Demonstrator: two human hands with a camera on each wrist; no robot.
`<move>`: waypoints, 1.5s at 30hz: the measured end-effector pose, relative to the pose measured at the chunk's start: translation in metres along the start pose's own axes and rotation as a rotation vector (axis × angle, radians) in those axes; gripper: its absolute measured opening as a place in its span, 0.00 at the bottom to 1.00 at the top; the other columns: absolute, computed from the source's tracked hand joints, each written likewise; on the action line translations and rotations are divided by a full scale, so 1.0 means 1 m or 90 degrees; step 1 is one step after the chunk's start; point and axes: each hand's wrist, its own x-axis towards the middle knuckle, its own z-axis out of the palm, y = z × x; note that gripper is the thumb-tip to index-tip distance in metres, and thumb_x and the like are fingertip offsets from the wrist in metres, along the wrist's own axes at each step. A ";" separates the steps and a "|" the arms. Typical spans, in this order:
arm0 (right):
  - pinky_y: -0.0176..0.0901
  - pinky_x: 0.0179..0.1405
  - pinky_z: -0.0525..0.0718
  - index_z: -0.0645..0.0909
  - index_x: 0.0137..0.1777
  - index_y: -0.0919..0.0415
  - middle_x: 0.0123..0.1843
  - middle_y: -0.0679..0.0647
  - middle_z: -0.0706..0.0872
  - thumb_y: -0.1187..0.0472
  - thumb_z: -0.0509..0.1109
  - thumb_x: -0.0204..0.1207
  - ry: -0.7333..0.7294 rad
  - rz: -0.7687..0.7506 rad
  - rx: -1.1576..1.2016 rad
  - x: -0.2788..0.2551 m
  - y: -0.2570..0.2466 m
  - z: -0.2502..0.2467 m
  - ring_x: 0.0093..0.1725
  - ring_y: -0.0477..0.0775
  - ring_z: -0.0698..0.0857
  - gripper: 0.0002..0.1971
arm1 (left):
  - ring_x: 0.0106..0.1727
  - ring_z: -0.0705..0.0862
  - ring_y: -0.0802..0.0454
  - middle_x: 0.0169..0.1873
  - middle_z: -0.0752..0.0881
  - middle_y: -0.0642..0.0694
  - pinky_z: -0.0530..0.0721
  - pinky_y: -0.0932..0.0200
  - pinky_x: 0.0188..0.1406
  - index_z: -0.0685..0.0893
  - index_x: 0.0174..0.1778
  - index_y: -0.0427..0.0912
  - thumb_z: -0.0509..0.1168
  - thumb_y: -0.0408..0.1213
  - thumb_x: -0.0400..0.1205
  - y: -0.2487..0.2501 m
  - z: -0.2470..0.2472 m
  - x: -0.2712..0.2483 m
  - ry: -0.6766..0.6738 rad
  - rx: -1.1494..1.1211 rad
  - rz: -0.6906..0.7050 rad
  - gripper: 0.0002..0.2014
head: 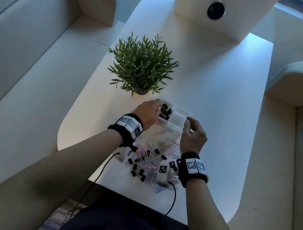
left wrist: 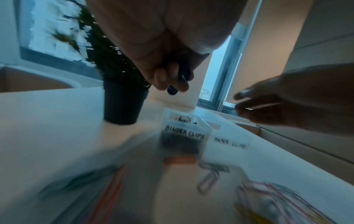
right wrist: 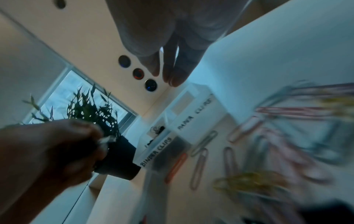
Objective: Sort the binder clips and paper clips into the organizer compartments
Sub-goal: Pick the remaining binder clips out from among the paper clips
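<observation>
A clear organizer (head: 178, 126) stands on the white table past a loose pile of clips. Its left compartment (head: 165, 110), labelled BINDER CLIPS (left wrist: 184, 133), holds black binder clips. The right one, labelled PAPER CLIPS (right wrist: 193, 116), looks empty. My left hand (head: 147, 111) hovers at the left compartment, fingers curled round a dark binder clip (left wrist: 183, 75). My right hand (head: 192, 131) hovers over the right compartment with its fingertips (right wrist: 173, 78) close together; whether they hold anything is unclear. Coloured paper clips (head: 169, 143) and black binder clips (head: 138, 168) lie near my wrists.
A potted plant (head: 143, 62) stands just behind and left of the organizer. A white block (head: 198, 7) with dark round holes sits at the table's far end. Sofas flank the table (head: 215, 103) on both sides. Cables hang off the near edge.
</observation>
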 end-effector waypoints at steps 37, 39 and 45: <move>0.39 0.24 0.76 0.78 0.33 0.68 0.32 0.62 0.80 0.71 0.58 0.75 -0.214 0.484 0.349 -0.062 0.033 -0.015 0.28 0.55 0.78 0.11 | 0.22 0.69 0.50 0.24 0.77 0.39 0.66 0.64 0.22 0.75 0.24 0.38 0.58 0.34 0.61 -0.093 0.017 -0.095 0.101 -0.548 -0.394 0.04; 0.37 0.25 0.74 0.80 0.35 0.63 0.33 0.57 0.80 0.66 0.63 0.74 -0.237 0.388 0.251 -0.062 0.030 -0.009 0.28 0.50 0.76 0.08 | 0.26 0.70 0.50 0.27 0.76 0.43 0.69 0.62 0.25 0.75 0.30 0.41 0.65 0.35 0.64 -0.090 0.016 -0.097 -0.011 -0.379 -0.322 0.05; 0.36 0.43 0.82 0.88 0.49 0.63 0.42 0.55 0.86 0.67 0.75 0.69 -0.367 -0.097 -0.189 -0.069 0.026 0.005 0.37 0.46 0.79 0.08 | 0.43 0.78 0.52 0.48 0.78 0.47 0.76 0.67 0.36 0.80 0.53 0.41 0.69 0.38 0.72 -0.090 0.033 -0.109 -0.149 0.099 -0.040 0.14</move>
